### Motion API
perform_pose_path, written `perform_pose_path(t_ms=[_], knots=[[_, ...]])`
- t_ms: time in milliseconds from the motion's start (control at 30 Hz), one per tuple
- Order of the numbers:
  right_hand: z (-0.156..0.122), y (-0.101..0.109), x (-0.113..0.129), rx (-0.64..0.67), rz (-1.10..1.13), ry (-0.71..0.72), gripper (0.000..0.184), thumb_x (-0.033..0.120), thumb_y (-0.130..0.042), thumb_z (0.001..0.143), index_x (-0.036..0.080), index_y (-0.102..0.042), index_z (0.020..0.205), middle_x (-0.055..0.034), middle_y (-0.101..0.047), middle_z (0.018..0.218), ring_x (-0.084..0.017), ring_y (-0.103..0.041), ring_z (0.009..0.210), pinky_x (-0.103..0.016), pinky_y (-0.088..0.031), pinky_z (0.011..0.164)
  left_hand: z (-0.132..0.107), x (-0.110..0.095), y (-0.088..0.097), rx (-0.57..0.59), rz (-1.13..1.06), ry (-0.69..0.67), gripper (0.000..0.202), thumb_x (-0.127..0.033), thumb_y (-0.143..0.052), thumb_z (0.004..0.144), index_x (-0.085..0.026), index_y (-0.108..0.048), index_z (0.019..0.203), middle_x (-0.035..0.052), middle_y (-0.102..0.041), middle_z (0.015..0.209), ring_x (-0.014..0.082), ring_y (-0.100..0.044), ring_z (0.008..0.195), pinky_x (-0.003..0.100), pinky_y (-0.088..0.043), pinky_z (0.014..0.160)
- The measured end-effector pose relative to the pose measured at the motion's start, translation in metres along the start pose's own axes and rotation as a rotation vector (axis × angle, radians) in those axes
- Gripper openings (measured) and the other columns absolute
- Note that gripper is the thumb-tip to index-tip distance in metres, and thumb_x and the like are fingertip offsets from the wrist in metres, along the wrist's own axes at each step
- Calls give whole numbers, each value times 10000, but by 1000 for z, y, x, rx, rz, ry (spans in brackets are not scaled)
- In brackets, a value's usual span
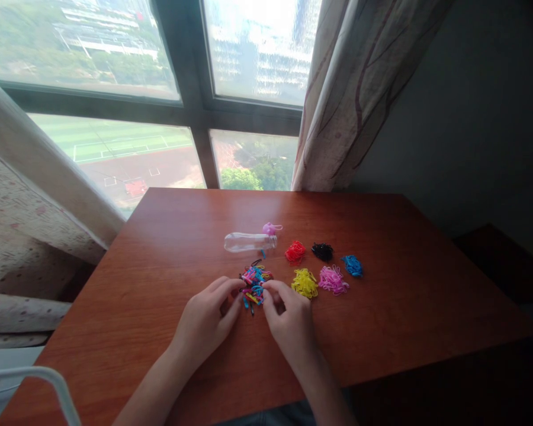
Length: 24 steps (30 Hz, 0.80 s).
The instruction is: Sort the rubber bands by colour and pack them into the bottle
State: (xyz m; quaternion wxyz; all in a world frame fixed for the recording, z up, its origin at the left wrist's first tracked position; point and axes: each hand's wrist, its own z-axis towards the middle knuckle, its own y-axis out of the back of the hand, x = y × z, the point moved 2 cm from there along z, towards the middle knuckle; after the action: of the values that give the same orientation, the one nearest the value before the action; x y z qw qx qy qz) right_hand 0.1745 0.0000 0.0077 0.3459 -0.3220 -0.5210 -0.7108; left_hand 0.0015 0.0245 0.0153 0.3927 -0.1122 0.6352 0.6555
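Note:
A mixed pile of small coloured rubber bands (254, 277) lies on the wooden table between my hands. My left hand (211, 313) pinches at the pile's left side, thumb and forefinger bent around some bands. From the right, my right hand (291, 313) pinches at the other edge, its fingertips close to a blue band. Exactly which bands each hand grips is partly hidden. Right of the pile sit sorted heaps: red bands (295, 252), black bands (323, 252), blue bands (352, 266), yellow bands (305, 283) and pink bands (333, 280).
A clear plastic bottle (246, 242) lies on its side behind the pile, with a pink-purple item with a loop (270, 228) just beyond its neck. The table (404, 307) reaches to the window (253, 160). A white curved bar (48, 374) stands at lower left.

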Motion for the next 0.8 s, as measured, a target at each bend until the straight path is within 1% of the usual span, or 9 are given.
perform_pose_path(t_ms=[267,367,467,567,633,733,800], knots=[[-5,0,3,6,42,2,195,240,-506,914,202,-695,946,-24,-714,787,-150,-645,665,-227,-491,647,-1,-1,-2,44,-9,-34,190,-301,-492,957,-228,-621,1075,-5,-613,818,115,-564,659,228,-446,642],[-9,6,3,-16,18,-6,197,254,-503,920,209,-695,925,-18,-708,759,-147,-641,643,-222,-483,626,-1,0,-2,37,17,-20,193,-304,-490,956,-225,-632,1061,-6,-617,807,115,-565,651,227,-444,634],[-12,16,1,-60,-24,-17,200,271,-509,917,212,-700,906,-13,-704,730,-141,-634,604,-217,-482,600,0,2,-1,16,49,-7,206,-315,-489,951,-223,-648,1043,-7,-625,779,118,-565,631,226,-440,612],[-12,35,-9,-123,-58,-30,215,297,-511,917,207,-705,896,-25,-716,738,-146,-644,600,-223,-497,605,0,5,0,-13,82,2,213,-322,-488,944,-224,-657,1029,-5,-653,788,123,-581,632,229,-447,613],[-9,55,-23,-186,-107,-56,239,337,-512,917,205,-710,896,-38,-724,738,-160,-651,602,-238,-504,606,0,8,1,-26,108,23,214,-329,-491,937,-225,-660,1017,-3,-675,812,129,-602,650,233,-457,622],[-2,92,-53,-298,-254,-151,312,422,-514,909,191,-723,922,-67,-733,763,-191,-666,645,-263,-501,626,0,11,2,-38,140,55,213,-337,-499,924,-231,-667,1002,-5,-702,832,141,-635,680,236,-469,628],[3,117,-75,-380,-355,-216,344,453,-520,890,180,-726,924,-74,-727,757,-199,-664,658,-272,-484,635,1,10,2,-38,153,63,214,-340,-500,918,-236,-672,993,-5,-717,836,148,-651,691,234,-474,624]])
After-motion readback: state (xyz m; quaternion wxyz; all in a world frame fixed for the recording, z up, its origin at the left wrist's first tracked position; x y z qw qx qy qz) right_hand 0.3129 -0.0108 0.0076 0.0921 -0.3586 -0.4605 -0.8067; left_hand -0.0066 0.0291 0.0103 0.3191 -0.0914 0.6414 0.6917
